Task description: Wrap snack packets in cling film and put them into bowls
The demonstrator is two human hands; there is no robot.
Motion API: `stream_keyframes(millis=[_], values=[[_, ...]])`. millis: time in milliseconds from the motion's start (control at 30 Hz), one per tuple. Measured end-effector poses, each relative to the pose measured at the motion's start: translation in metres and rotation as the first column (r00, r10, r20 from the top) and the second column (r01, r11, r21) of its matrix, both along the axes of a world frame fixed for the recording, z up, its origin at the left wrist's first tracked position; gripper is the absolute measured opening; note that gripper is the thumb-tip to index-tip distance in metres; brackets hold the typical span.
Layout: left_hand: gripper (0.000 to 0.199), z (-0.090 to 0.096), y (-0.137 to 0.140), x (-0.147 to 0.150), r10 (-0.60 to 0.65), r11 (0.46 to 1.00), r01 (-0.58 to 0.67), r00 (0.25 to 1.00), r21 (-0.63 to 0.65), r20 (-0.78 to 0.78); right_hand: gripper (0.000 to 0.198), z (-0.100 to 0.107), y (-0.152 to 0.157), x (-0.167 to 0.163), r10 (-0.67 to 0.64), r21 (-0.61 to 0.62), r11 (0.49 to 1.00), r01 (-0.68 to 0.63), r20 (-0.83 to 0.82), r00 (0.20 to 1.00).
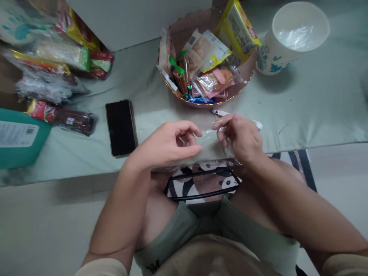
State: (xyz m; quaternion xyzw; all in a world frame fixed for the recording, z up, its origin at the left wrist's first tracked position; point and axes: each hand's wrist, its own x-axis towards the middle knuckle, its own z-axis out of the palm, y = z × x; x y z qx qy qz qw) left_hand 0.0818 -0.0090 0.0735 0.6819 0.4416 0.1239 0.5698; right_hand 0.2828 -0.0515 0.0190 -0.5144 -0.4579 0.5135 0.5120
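My left hand hovers at the table's front edge with its fingers curved and a gap between thumb and fingertips; nothing is in it. Facing it, my right hand has bent, slightly blurred fingers that are apart. A clear plastic wrapper lies flat between and under both hands, its near edge by the table edge. Whether the right fingertips touch it I cannot tell. Partly covered by the right hand is a slim white tool. Below, between my legs, sits a panda-print item with a black rim.
A gold-rimmed bowl of wrapped snacks stands beyond my hands, with a white paper-like bucket to its right. To the left lie a dark-screened phone, several snack packs and a teal container. Pale green cloth covers the table.
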Motion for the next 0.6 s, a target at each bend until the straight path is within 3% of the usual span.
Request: stream_keyframes(millis=[167,267,300,367,467,533,600], values=[[0.011,0.001,0.013,-0.033,-0.228,0.973,0.217,0.955,-0.078,-0.19,0.062,0.002,0.011,0.018,-0.265,0.031,0.963,0.266,-0.027,0.964],[0.012,0.002,0.016,-0.05,-0.228,0.973,0.217,0.958,-0.08,-0.173,0.06,0.001,0.018,0.033,-0.391,0.059,0.917,0.394,-0.06,0.918],[0.013,0.001,0.016,-0.053,-0.166,0.986,0.162,0.974,-0.034,-0.156,0.059,0.001,0.019,0.037,-0.409,0.069,0.907,0.415,-0.08,0.909],[0.012,-0.001,0.016,-0.056,0.071,0.991,-0.062,0.995,0.122,-0.068,0.057,0.0,0.02,0.044,-0.382,0.085,0.915,0.394,-0.128,0.915],[0.009,-0.007,0.016,-0.055,0.392,0.853,-0.427,0.904,0.299,0.173,0.049,0.0,0.016,0.048,-0.212,0.07,0.972,0.224,-0.144,0.967],[0.009,-0.012,0.018,-0.054,0.444,0.791,-0.516,0.854,0.328,0.272,0.041,0.002,0.011,0.047,-0.113,0.046,0.992,0.115,-0.038,0.993],[0.01,-0.014,0.02,-0.056,0.45,0.771,-0.535,0.841,0.345,0.3,0.031,0.003,0.007,0.045,-0.107,0.062,0.993,0.101,0.106,0.989]])
